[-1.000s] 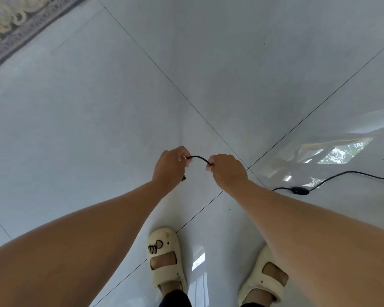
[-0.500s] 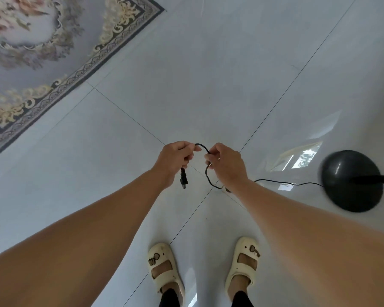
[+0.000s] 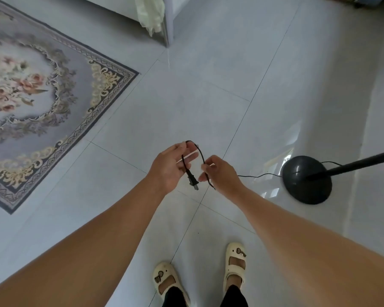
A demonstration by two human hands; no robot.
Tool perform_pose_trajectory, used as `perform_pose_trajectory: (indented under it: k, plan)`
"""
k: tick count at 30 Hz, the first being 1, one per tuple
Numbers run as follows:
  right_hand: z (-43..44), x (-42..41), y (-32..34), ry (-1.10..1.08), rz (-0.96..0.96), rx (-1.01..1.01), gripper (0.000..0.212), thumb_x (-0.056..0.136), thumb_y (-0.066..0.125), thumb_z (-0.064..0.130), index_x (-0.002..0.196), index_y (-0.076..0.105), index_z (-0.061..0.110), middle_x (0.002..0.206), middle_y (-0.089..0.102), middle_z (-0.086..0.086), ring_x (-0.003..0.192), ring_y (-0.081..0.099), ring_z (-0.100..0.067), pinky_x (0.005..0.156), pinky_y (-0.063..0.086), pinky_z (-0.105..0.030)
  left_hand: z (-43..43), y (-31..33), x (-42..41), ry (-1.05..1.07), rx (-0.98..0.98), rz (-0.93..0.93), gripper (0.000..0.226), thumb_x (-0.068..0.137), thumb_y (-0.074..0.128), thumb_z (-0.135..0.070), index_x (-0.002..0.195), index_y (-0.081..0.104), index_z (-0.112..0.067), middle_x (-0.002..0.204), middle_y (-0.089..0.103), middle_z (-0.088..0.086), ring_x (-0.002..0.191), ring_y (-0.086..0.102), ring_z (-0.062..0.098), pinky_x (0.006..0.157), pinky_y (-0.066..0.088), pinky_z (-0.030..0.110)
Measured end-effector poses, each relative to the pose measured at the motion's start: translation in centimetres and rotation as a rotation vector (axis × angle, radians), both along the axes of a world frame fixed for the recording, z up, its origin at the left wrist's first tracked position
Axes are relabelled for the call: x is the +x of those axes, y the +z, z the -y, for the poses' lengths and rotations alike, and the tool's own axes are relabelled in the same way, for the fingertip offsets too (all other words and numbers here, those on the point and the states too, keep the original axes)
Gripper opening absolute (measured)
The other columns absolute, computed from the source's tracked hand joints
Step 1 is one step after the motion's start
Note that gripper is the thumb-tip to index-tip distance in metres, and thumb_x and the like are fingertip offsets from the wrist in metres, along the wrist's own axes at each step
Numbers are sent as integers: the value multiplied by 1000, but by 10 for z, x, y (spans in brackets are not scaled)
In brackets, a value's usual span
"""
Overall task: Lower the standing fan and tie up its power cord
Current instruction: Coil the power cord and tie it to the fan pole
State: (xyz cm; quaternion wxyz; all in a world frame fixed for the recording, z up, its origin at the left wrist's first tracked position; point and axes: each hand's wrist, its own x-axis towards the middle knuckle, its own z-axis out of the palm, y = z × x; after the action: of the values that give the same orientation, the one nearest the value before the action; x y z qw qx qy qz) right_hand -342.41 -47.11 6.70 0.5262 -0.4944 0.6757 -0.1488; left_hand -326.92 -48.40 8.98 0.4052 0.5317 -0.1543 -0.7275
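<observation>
The fan's round black base stands on the tiled floor at the right, and its black pole leans off the right edge; the fan head is out of view. A thin black power cord runs from the base to my hands. My left hand pinches the cord near its end, fingers partly spread, and the plug dangles below it. My right hand grips the cord a short way along. Between the hands the cord arches in a small loop.
A patterned floral rug covers the floor at the left. A white furniture corner with a pale hanging cloth is at the top centre. My feet in cream sandals stand on the glossy tiles below my hands.
The view has tilted up, bringing the rug, furniture and fan base further into view. My left hand's fingers have opened out and the cord loop between my hands has grown taller.
</observation>
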Motion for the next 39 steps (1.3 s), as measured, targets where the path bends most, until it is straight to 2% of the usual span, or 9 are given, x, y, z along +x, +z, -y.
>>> perform_pose_trajectory:
  k: [8,10,13,19,23,30,33,36,39]
  plan:
    - [-25,-43,97,-154,44,-23,17,87,55,27,73,65,25,64,72,4,45,52,4,54,41,-25,-5,97,-42,-85,-55,-105,19,104,42,-21,94,56,-14,116,73,12,109,70,26,67,42,26]
    - [-33,-53,123,-185,61,-33,16,88,57,26,76,68,21,69,74,1,63,67,-4,69,54,-34,-9,123,-56,-119,-62,-112,17,104,43,-21,95,55,-15,116,73,11,108,70,25,67,41,26]
    - [-48,-73,164,-239,119,-83,17,89,60,23,81,72,13,73,72,-4,76,75,-21,89,57,-44,-17,165,-76,-156,-71,-124,13,103,46,-21,96,56,-16,116,73,11,109,70,26,70,43,27]
    - [-71,-114,237,-334,215,-117,20,89,69,21,94,64,1,74,66,-10,67,74,-27,84,59,-50,-33,234,-112,-256,-111,-116,12,102,49,-24,103,59,-17,120,71,12,112,68,26,69,44,25]
    - [-84,-143,277,-362,271,-149,18,88,71,18,88,65,2,74,63,-11,62,70,-21,79,61,-43,-42,272,-140,-279,-131,-62,16,102,47,-21,108,61,-15,119,71,15,112,68,27,64,39,24]
    - [-95,-207,324,-397,321,-241,13,88,71,17,81,69,6,66,64,-5,57,67,-18,70,59,-35,-57,323,-219,-275,-228,5,23,105,38,-16,112,58,-7,110,75,13,103,72,28,59,40,24]
    - [-92,-235,336,-391,336,-254,9,86,73,18,80,72,12,66,65,-3,56,67,-17,67,59,-31,-58,332,-248,-276,-233,-25,29,104,41,-18,119,60,-2,107,75,15,94,73,24,61,40,25]
    - [-88,-259,346,-374,320,-232,15,83,76,21,84,73,6,68,68,-4,57,69,-14,65,62,-27,-57,343,-274,-283,-232,-42,30,102,48,-19,121,62,0,100,76,16,81,71,21,65,46,26]
    - [-83,-272,355,-369,309,-224,22,80,79,25,85,73,5,69,70,-4,57,70,-13,63,61,-25,-52,355,-287,-283,-234,-28,32,100,54,-17,123,63,3,94,74,13,78,67,18,60,48,23]
